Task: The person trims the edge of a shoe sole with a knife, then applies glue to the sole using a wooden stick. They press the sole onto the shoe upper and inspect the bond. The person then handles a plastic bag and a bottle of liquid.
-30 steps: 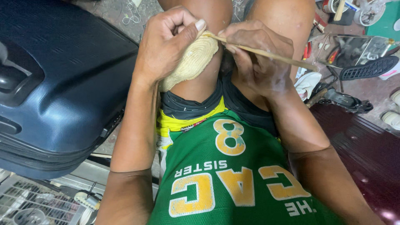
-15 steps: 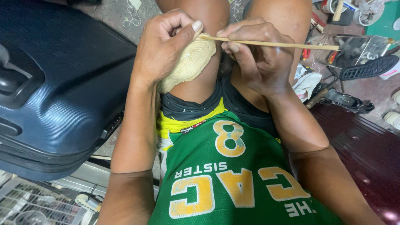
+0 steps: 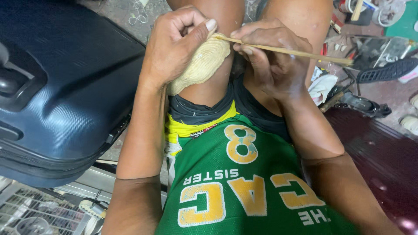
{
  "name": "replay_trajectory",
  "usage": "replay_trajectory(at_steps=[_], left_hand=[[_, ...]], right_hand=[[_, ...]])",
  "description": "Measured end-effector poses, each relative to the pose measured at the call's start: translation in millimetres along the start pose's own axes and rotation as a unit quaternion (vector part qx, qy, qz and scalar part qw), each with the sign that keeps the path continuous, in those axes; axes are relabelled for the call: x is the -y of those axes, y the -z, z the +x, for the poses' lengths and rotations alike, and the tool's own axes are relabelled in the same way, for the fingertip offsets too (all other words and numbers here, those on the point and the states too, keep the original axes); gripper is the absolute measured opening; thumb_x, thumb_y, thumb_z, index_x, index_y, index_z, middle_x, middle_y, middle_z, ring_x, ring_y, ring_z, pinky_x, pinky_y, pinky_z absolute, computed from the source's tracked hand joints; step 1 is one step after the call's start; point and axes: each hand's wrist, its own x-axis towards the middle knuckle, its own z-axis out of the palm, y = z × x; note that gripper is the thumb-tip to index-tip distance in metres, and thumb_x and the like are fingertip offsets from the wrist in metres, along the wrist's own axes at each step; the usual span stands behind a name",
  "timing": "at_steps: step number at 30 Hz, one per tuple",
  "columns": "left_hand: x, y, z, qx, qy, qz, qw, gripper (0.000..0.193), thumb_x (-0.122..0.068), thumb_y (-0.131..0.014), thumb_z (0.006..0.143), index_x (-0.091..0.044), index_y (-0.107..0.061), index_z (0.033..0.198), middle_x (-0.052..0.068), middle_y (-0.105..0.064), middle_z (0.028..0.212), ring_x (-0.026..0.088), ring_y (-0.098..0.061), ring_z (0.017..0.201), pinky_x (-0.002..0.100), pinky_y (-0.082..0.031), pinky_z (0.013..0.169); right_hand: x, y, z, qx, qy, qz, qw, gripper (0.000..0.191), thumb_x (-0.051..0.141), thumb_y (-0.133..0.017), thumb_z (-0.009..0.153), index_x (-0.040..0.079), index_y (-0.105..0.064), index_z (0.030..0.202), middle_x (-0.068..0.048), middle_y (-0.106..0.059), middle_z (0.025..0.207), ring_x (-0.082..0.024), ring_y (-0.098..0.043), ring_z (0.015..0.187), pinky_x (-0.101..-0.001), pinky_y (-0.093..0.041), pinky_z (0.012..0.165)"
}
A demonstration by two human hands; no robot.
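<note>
Nearly level, stick (image 3: 287,51) tip rightward.

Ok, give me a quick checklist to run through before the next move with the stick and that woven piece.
1. Left hand grips the pale woven piece: ok.
2. Woven piece braced on the knee: ok.
3. Right hand pinches the thin stick: ok.
4. Stick tip meets the woven piece's top edge: ok.
5. Tip threaded into the weave: cannot tell.
6. Stick's far end free of the floor clutter: cannot tell.
</note>
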Motion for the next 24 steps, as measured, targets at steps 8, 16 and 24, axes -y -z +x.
replay_trajectory(at_steps=[8,16,24], left_hand=[[2.4,0.3,-0.7,-0.006,-0.003,0.020,1.000,0.021,-0.017,-0.074,0.106,-0.003,-0.072,0.091,-0.004,-0.060,0.075,0.002,-0.048,0.069,0.023,-0.038,0.061],[4.9,-3.0,-1.1,-0.002,0.013,0.001,1.000,0.021,-0.017,-0.072,0.106,-0.002,-0.071,0.091,-0.005,-0.062,0.078,0.001,-0.050,0.071,0.022,-0.040,0.063],[-2.4,1.3,-6.8,0.023,0.005,-0.033,0.999,0.019,-0.013,-0.062,0.109,-0.001,-0.070,0.097,0.000,-0.065,0.089,0.006,-0.059,0.084,0.024,-0.047,0.076]], right_hand=[[5.6,-0.1,-1.0,-0.012,-0.024,-0.016,1.000,0.007,-0.008,-0.062,0.106,-0.004,-0.056,0.108,-0.018,-0.071,0.108,-0.022,-0.073,0.090,-0.0296,-0.062,0.080],[-3.1,1.6,-3.8,0.002,0.029,-0.048,0.998,0.009,-0.008,-0.066,0.108,-0.003,-0.060,0.112,-0.015,-0.072,0.109,-0.026,-0.072,0.102,-0.0316,-0.060,0.086],[-4.0,3.6,-10.2,0.001,-0.020,-0.018,1.000,0.006,-0.007,-0.066,0.110,-0.003,-0.062,0.113,-0.015,-0.071,0.110,-0.021,-0.071,0.094,-0.0292,-0.057,0.087]])
